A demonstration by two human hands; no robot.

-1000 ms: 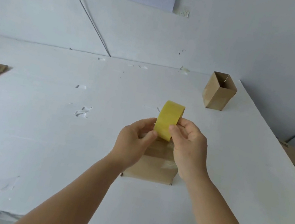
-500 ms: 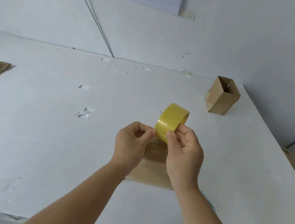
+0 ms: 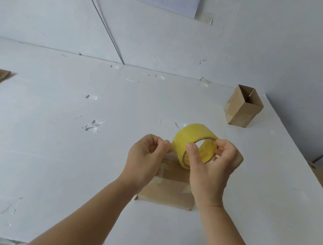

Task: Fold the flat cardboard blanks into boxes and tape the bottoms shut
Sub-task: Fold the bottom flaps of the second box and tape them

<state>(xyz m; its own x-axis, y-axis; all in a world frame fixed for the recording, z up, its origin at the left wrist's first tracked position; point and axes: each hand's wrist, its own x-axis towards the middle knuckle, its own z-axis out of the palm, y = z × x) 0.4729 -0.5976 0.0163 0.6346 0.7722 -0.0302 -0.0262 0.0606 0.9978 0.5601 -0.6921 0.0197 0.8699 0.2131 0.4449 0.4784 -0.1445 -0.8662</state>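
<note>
Your right hand (image 3: 210, 169) grips the light tape roll (image 3: 194, 144); your left hand (image 3: 146, 158) pinches its clingy end at nine o'clock.

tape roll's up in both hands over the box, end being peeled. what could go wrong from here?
1. The left hand pinches only a short tape end; it could slip and snap back onto the tape roll.
2. The box under the hands sits unheld; it may shift when tape lands.
3. The freed strip might curl and stick to itself.

Both forearms are bare up to the frame's lower edge, with no sleeves showing; the hands (image 3: 146, 158) wear no gloves, rings or watch.
</note>
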